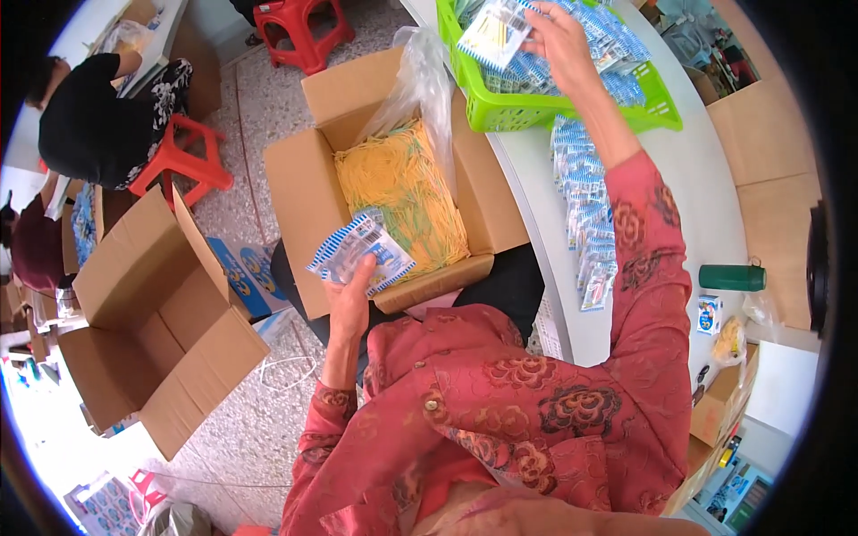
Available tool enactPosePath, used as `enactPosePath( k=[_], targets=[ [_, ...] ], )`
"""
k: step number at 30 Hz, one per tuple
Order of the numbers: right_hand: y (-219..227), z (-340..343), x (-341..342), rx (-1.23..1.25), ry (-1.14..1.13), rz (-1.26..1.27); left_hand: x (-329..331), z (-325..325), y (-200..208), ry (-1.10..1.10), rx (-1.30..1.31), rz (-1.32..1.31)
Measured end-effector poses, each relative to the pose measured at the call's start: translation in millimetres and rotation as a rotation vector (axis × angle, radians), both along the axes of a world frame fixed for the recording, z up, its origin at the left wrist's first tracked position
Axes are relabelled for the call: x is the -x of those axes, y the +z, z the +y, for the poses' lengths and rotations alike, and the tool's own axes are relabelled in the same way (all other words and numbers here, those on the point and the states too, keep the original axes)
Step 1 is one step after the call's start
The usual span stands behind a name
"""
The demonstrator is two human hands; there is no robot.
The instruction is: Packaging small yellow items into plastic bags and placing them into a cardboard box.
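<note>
My left hand (349, 302) is closed on a clear packet with blue-and-white stripes (386, 259), over the near edge of an open cardboard box (308, 183). Inside that box lies a mass of thin yellow and green sticks (393, 174), with a clear plastic liner (427, 85) pulled up at the far side. Up at the far right, my right hand (561, 45) pinches another striped packet (494, 36) by its edge; a few thin sticks seem to show inside. It hangs over the left side of a bright green basket (514, 114) heaped with similar packets.
Overlapping striped packets (585, 214) form a row on the white table (657, 192). A green bottle (733, 277) and small box (709, 314) stand farther right. To the left sit a large open carton (161, 322), red stools (183, 161) and a person in black (85, 125).
</note>
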State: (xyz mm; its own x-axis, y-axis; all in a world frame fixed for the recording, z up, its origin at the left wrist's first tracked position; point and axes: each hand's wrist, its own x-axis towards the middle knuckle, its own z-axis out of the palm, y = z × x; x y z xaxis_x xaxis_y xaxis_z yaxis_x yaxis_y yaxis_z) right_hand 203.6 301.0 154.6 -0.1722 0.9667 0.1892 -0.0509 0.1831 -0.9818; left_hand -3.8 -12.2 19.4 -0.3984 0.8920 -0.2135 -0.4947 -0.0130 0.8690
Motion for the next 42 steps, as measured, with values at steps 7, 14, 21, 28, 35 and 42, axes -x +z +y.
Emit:
enactPosePath(
  k=[7, 14, 21, 28, 35, 42],
  targets=[
    [-69, 140, -29, -0.274, 0.054, 0.250, 4, -2, -9, 0.011, 0.023, 0.021],
    [-105, 189, -24, -0.424, -0.722, -0.685, -3, -2, -7, -0.026, 0.047, 0.016],
    [-52, 72, 28, -1.093, -0.667, -0.688, 4, 5, 2, 0.022, 0.013, 0.135],
    [-62, -143, 66, -0.341, 0.547, -0.507, -1, 21, 10, -0.025, -0.002, 0.101],
    [-82, -176, 76, -0.225, 0.770, -0.541, -4, 14, 14, -0.101, -0.056, 0.102],
    [-84, -177, 76, -0.370, 0.773, -0.562, 1, 5, 15, -0.156, -0.017, 0.164]
  ],
)
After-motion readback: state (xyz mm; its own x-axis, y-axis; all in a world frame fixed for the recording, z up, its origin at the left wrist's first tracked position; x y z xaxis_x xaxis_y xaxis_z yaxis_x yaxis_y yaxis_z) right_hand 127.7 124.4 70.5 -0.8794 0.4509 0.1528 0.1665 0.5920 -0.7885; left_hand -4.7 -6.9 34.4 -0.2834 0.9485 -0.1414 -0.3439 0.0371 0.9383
